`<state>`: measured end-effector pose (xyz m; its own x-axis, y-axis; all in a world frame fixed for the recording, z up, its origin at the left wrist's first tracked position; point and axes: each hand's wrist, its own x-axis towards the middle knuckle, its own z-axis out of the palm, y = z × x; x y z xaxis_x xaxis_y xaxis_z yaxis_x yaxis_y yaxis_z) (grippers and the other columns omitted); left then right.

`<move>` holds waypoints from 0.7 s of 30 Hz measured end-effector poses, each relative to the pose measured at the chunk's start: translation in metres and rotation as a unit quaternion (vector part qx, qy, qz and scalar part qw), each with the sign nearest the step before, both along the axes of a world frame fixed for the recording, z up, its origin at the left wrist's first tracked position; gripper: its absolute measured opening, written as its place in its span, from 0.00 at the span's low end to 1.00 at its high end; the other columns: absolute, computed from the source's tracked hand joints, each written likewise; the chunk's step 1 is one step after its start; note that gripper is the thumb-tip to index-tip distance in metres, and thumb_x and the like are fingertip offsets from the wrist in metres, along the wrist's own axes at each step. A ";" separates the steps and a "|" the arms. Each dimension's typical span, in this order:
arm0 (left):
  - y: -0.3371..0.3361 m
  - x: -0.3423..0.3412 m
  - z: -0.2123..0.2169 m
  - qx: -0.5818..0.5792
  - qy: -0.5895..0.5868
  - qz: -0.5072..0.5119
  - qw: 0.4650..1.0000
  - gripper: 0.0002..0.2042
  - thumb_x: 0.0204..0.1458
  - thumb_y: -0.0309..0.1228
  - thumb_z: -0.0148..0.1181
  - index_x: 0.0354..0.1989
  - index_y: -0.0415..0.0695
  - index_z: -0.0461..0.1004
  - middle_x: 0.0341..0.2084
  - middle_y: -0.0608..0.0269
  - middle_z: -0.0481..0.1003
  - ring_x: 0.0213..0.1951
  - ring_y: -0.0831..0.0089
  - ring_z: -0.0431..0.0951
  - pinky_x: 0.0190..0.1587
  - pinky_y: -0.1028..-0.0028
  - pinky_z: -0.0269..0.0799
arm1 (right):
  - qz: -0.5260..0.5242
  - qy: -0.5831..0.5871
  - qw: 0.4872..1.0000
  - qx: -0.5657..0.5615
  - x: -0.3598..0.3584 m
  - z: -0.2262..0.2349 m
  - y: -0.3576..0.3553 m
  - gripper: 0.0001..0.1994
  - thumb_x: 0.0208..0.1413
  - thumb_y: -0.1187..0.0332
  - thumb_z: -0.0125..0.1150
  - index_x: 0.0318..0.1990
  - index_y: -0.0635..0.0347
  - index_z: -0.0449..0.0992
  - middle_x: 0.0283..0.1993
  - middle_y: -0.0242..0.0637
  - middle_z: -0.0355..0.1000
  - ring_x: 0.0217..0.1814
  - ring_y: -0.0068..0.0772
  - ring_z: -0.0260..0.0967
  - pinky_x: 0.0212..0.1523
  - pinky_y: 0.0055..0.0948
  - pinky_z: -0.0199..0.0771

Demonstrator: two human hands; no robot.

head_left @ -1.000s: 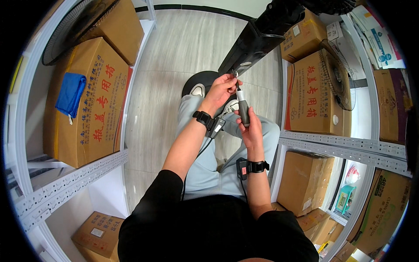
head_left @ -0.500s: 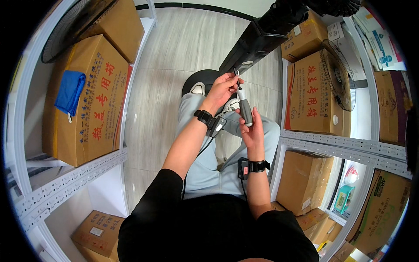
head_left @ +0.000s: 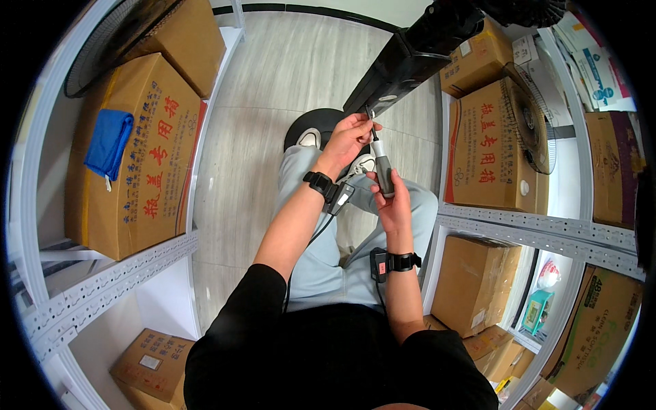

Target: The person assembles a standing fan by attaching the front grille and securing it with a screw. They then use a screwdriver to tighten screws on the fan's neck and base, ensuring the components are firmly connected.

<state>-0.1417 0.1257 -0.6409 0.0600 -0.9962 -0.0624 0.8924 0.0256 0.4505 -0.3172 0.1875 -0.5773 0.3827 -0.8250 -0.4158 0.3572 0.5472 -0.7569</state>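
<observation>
My right hand (head_left: pixel 392 198) is closed around the grey and white handle of a screwdriver (head_left: pixel 383 169). The screwdriver's shaft points away from me, up to a tall black column (head_left: pixel 398 72) that looks like part of a standing fan. Near the column's lower end, my left hand (head_left: pixel 352 137) pinches at the shaft and tip. Its fingers cover the tip, so I cannot make out any screw there. Below, a round black base (head_left: pixel 301 130) rests on the floor beside my shoes.
Shelves with cardboard boxes flank me: a large box (head_left: pixel 147 164) with a blue cloth (head_left: pixel 109 143) on the left, another box (head_left: pixel 482 147) on the right. Round wire fan guards (head_left: pixel 529 123) lean on both sides. Cabled devices (head_left: pixel 339 198) are strapped to my wrists.
My right fingers have shifted their grip on the screwdriver handle, which has moved very slightly. My left hand stays at the tip beside the column.
</observation>
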 end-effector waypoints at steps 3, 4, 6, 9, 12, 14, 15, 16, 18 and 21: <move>0.001 -0.001 0.003 0.006 0.017 0.001 1.000 0.09 0.57 0.25 0.57 0.43 0.38 0.67 0.37 0.49 0.76 0.24 0.84 0.66 0.27 0.84 0.61 | -0.015 0.049 0.998 -0.045 0.002 -0.004 -0.001 0.18 0.64 0.64 0.53 0.56 0.67 0.67 0.44 0.42 0.75 0.30 0.19 0.69 0.24 0.15 0.63; 0.001 -0.001 0.003 0.007 0.015 0.004 1.000 0.08 0.57 0.25 0.57 0.43 0.38 0.67 0.37 0.49 0.76 0.24 0.84 0.66 0.27 0.84 0.61 | -0.027 0.086 0.993 -0.074 0.004 -0.004 0.000 0.19 0.64 0.64 0.52 0.57 0.68 0.66 0.45 0.44 0.75 0.30 0.19 0.68 0.24 0.14 0.62; 0.000 -0.002 0.002 0.014 -0.005 0.008 1.000 0.08 0.58 0.25 0.57 0.43 0.38 0.67 0.37 0.49 0.76 0.24 0.84 0.66 0.27 0.84 0.60 | -0.032 0.140 0.983 -0.110 0.008 -0.002 0.003 0.19 0.64 0.64 0.52 0.57 0.68 0.66 0.46 0.45 0.75 0.31 0.19 0.69 0.24 0.14 0.63; -0.002 -0.001 -0.002 0.023 -0.029 0.006 0.999 0.08 0.57 0.25 0.57 0.42 0.38 0.67 0.37 0.49 0.76 0.24 0.83 0.66 0.26 0.84 0.60 | -0.033 0.146 0.983 -0.105 0.012 0.004 0.006 0.19 0.63 0.66 0.53 0.57 0.66 0.66 0.45 0.43 0.75 0.32 0.19 0.71 0.25 0.15 0.63; -0.002 -0.001 0.000 0.016 0.006 -0.003 1.000 0.08 0.56 0.24 0.58 0.42 0.39 0.68 0.34 0.52 0.76 0.25 0.83 0.67 0.26 0.84 0.60 | 0.012 0.057 0.998 -0.035 0.004 0.002 -0.001 0.19 0.62 0.67 0.55 0.58 0.64 0.66 0.45 0.42 0.76 0.33 0.19 0.71 0.26 0.15 0.64; 0.000 0.000 0.003 0.011 0.029 -0.004 1.000 0.08 0.56 0.24 0.59 0.41 0.39 0.68 0.32 0.54 0.75 0.25 0.82 0.69 0.25 0.84 0.60 | 0.032 0.019 0.999 0.000 -0.002 -0.002 -0.005 0.20 0.61 0.67 0.57 0.58 0.64 0.66 0.45 0.41 0.76 0.34 0.19 0.72 0.26 0.15 0.64; 0.001 0.000 0.004 0.015 0.035 -0.005 0.999 0.08 0.56 0.23 0.59 0.41 0.38 0.68 0.32 0.54 0.75 0.26 0.82 0.69 0.25 0.84 0.60 | 0.029 0.020 0.999 0.004 -0.002 -0.002 -0.006 0.20 0.60 0.67 0.57 0.58 0.64 0.66 0.45 0.41 0.75 0.34 0.19 0.72 0.26 0.15 0.63; 0.001 0.000 0.006 0.018 0.041 -0.005 0.999 0.08 0.55 0.23 0.60 0.41 0.38 0.68 0.32 0.54 0.76 0.26 0.82 0.69 0.25 0.84 0.60 | 0.025 0.022 0.999 0.008 -0.002 -0.002 -0.006 0.20 0.60 0.68 0.58 0.58 0.64 0.65 0.45 0.41 0.75 0.34 0.19 0.72 0.26 0.15 0.63; 0.001 -0.001 0.005 0.020 0.038 0.001 0.999 0.08 0.55 0.23 0.60 0.41 0.38 0.68 0.33 0.53 0.76 0.26 0.82 0.69 0.25 0.84 0.60 | -0.005 0.082 0.996 -0.045 0.003 -0.003 -0.004 0.20 0.61 0.68 0.56 0.59 0.65 0.65 0.45 0.43 0.75 0.34 0.21 0.72 0.24 0.14 0.64; -0.001 -0.003 0.001 0.021 0.005 0.019 1.000 0.08 0.55 0.23 0.59 0.41 0.38 0.68 0.35 0.50 0.76 0.25 0.83 0.68 0.25 0.84 0.60 | -0.019 0.151 0.983 -0.098 0.011 0.001 0.001 0.20 0.62 0.69 0.55 0.59 0.65 0.64 0.45 0.45 0.75 0.33 0.22 0.72 0.23 0.14 0.64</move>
